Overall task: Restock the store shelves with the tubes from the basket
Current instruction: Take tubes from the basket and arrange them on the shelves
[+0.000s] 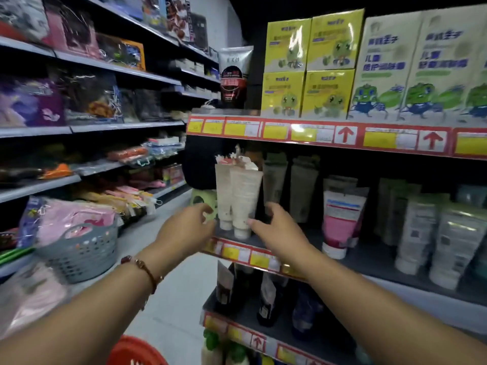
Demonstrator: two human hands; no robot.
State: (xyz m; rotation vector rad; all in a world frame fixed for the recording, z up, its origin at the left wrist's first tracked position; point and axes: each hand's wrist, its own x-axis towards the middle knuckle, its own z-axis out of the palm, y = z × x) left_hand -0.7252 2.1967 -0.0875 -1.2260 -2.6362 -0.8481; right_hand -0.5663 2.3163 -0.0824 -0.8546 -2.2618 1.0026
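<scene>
Two white tubes (238, 198) stand side by side, cap down, at the left end of the middle shelf (369, 262). My left hand (188, 229) hovers just left of them with fingers loosely curled, holding nothing. To their right, my right hand (279, 230) has its thumb tip touching the lower part of the right-hand tube, while its fingers lie relaxed beside it. The rim of the red basket (134, 351) shows at the bottom edge, below my left forearm; its contents are hidden.
More tubes fill the same shelf to the right, including a pink and white tube (341, 219) and grey-green ones (432, 233). Yellow boxes (308, 67) sit on the shelf above and dark bottles (266, 299) below. A grey basket (79, 248) rests on the left aisle shelving.
</scene>
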